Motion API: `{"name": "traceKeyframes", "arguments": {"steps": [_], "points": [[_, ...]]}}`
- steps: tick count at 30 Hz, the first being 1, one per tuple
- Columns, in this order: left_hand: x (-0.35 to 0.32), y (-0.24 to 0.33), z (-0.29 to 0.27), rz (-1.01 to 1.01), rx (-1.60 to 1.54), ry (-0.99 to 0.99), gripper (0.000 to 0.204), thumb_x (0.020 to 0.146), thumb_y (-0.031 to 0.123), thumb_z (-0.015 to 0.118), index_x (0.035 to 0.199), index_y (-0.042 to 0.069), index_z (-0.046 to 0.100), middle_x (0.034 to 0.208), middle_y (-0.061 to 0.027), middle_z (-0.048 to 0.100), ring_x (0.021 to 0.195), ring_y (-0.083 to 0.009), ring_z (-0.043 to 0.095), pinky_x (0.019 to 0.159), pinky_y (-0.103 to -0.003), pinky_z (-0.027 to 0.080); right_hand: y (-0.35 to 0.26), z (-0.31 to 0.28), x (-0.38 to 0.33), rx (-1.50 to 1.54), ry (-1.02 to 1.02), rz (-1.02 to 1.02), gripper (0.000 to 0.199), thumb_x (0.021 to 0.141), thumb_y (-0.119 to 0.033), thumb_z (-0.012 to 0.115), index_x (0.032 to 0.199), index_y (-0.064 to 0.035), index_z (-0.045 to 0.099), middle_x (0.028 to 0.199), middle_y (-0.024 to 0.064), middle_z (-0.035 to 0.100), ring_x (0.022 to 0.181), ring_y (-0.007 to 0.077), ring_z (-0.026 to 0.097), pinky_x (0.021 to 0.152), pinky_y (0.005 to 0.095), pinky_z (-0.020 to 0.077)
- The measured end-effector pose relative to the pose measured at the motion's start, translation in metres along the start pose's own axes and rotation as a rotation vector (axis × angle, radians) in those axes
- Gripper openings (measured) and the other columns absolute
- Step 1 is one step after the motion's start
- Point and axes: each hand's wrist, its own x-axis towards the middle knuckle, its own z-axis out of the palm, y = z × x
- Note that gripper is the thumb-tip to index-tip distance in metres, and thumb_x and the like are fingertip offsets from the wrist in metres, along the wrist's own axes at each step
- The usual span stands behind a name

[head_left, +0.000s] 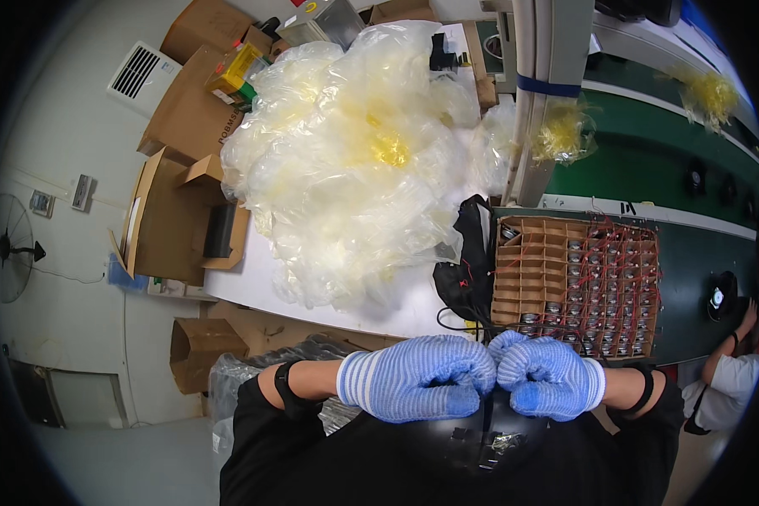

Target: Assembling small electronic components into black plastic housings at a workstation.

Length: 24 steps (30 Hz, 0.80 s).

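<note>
Both hands are curled most of the way in and set knuckle to knuckle at the lower middle of the frame: the left hand [422, 375] with its thumb bent under the fingers, the right hand [548, 375] closed in much the same way. Each wears a blue striped glove. A glossy, dark rounded object [508, 443] lies just below them, against the person's front; the fingertips are turned inward, so I cannot tell whether they pinch its edge, a cable or nothing.

The step in hand looks like two-handed work at that object's upper edge. The next move seems to call for an even hold on both sides, with the black cable [447, 327] above the hands kept clear of the fingers.

Right of centre sits a divided carton [527, 270] of small metal parts with red wires, beside a black bag [471, 266]. Clear plastic bags [346, 169] heap over the white table [329, 315] at upper centre. A co-worker's hand [749, 319] shows at the right edge.
</note>
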Motion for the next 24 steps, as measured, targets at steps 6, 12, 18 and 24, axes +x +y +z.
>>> {"name": "traceKeyframes", "arguments": {"steps": [6, 12, 18, 24], "points": [[0.0, -0.01, 0.003, 0.101, 0.014, 0.026, 0.029, 0.09, 0.031, 0.052, 0.098, 0.003, 0.054, 0.084, -0.0107, 0.054, 0.077, -0.0247, 0.053, 0.072, -0.034, 0.044, 0.004, 0.002, -0.005, 0.034, 0.021, 0.004, 0.026, 0.081, -0.02, 0.065, 0.097, -0.0012, 0.058, 0.095, 0.0153, 0.059, 0.085, 0.0333, 0.057, 0.076, 0.0406, 0.046], [-0.014, -0.015, 0.0, -0.092, -0.103, 0.04, 0.033, 0.091, 0.035, 0.05, 0.098, 0.003, 0.053, 0.085, -0.008, 0.052, 0.078, -0.0181, 0.052, 0.072, -0.031, 0.043, 0.003, -0.001, 0.007, -0.021, -0.098, 0.059, 0.029, 0.083, -0.023, 0.064, 0.098, -0.0001, 0.056, 0.094, 0.0134, 0.057, 0.087, 0.0299, 0.058, 0.077, 0.0372, 0.0469], [-0.024, -0.019, 0.006, -0.1, -0.381, 0.186, 0.034, 0.092, 0.036, 0.05, 0.105, 0.005, 0.048, 0.092, -0.0025, 0.048, 0.082, -0.011, 0.045, 0.076, -0.026, 0.04, -0.006, 0.004, 0.01, 0.157, 0.05, 0.279, 0.03, 0.084, -0.026, 0.063, 0.1, -0.0023, 0.056, 0.095, 0.0125, 0.058, 0.087, 0.029, 0.057, 0.076, 0.0391, 0.0465], [-0.033, -0.022, 0.01, -0.068, -0.403, 0.349, 0.037, 0.093, 0.029, 0.051, 0.119, 0.004, 0.044, 0.087, -0.0007, 0.046, 0.078, -0.0078, 0.041, 0.074, -0.024, 0.038, -0.033, -0.003, 0.021, -0.603, 0.034, -0.184, 0.03, 0.075, -0.033, 0.07, 0.092, -0.0082, 0.067, 0.093, 0.0061, 0.06, 0.081, 0.0239, 0.057, 0.071, 0.0354, 0.0443]]}}
